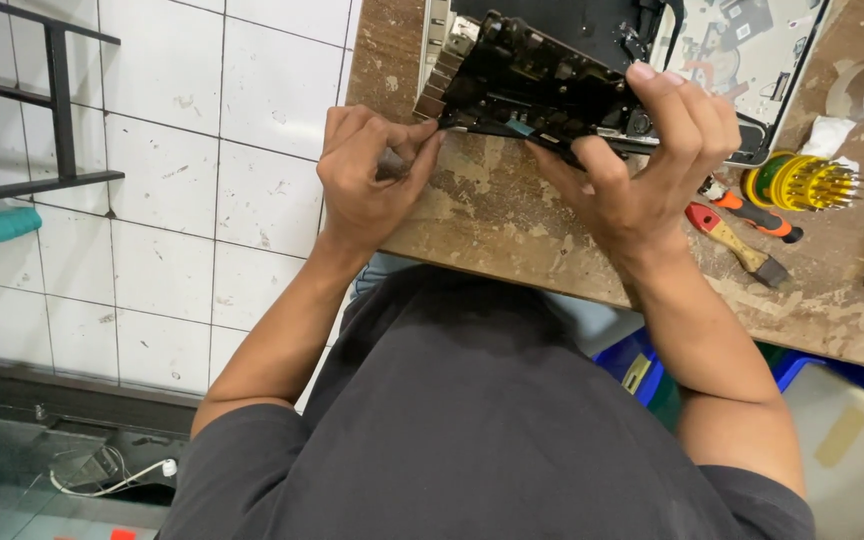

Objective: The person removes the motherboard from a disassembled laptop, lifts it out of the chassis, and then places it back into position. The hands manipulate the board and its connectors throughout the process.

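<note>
Head view shows us holding a dark circuit board tilted up on edge above an opened laptop shell, at the near side of a worn wooden workbench. The board carries a ribbed copper-coloured heat sink at its left end, and its lower edge hangs just over the bench surface.

Our right hand grasps the board from the right, fingers curled over the top edge and thumb pressed beneath, so the weight sits in that hand. Our left hand is clenched into a tight pinch at the board's lower left corner; thumb and forefinger meet on something small there, but we cannot tell whether it is a cable end, a connector or just the board's edge.

We judge the step in hand to be freeing or seating a small connection at that corner while the board is lifted out of the shell. The next move calls for a steady right-hand grip and a gentle, straight pull or push from the pinching fingers, without twisting the board.

Right of us lie a yellow and green screwdriver bit holder, an orange-handled screwdriver and a red-handled tool. White floor tiles show to the left of the bench.
</note>
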